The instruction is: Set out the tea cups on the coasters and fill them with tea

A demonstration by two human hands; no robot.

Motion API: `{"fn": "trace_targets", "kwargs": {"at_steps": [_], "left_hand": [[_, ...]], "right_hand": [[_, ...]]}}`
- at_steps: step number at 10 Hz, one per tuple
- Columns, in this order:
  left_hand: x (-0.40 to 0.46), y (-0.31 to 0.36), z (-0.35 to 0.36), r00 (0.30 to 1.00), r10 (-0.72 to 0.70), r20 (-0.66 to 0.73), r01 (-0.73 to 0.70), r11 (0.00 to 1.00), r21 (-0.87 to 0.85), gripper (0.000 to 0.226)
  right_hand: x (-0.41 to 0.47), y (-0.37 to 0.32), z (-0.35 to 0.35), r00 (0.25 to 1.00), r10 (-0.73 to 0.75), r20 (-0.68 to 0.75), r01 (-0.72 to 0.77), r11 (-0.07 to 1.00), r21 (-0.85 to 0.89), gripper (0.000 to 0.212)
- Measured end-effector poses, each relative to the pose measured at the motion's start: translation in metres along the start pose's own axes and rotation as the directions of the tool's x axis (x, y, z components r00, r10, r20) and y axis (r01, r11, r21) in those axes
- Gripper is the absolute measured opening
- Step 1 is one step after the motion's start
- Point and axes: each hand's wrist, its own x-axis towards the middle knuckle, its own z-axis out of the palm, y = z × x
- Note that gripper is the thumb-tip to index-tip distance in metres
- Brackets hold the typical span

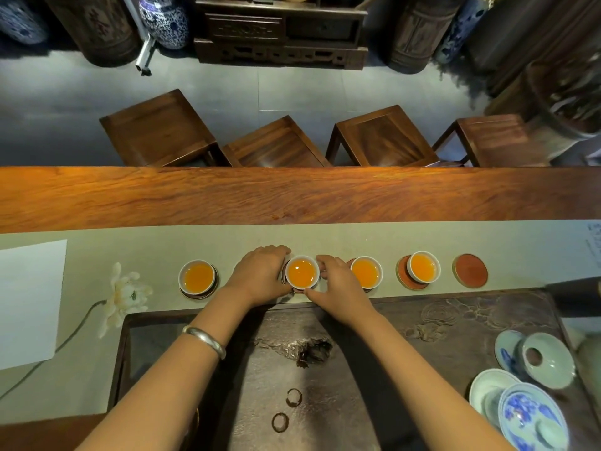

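Four tea cups brimming with tea are lined up on the table (292, 196). Tea could be spilled if the second cup (301, 272), seated on its coaster, is jolted. It is pinched at its sides by curled fingers of the left hand (260, 277) and right hand (338, 283).

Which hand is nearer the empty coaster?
Right. The right hand is at the cup both hands hold, several places from the empty coaster; the left hand is farther.
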Motion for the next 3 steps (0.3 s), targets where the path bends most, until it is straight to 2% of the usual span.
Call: {"fn": "trace_targets", "kwargs": {"at_steps": [1, 3], "left_hand": [[-0.006, 0.002, -0.006, 1.0, -0.024, -0.008, 0.024, 1.0, 0.004, 0.066], [-0.017, 0.002, -0.022, 0.998, -0.057, -0.007, 0.058, 0.996, 0.072, 0.061]], "right_hand": [[-0.004, -0.005, -0.005, 1.0, 0.018, 0.01, -0.018, 0.999, -0.049, 0.074], [-0.013, -0.019, -0.023, 1.0, 0.021, 0.018, -0.019, 0.995, -0.102, 0.071]]}}
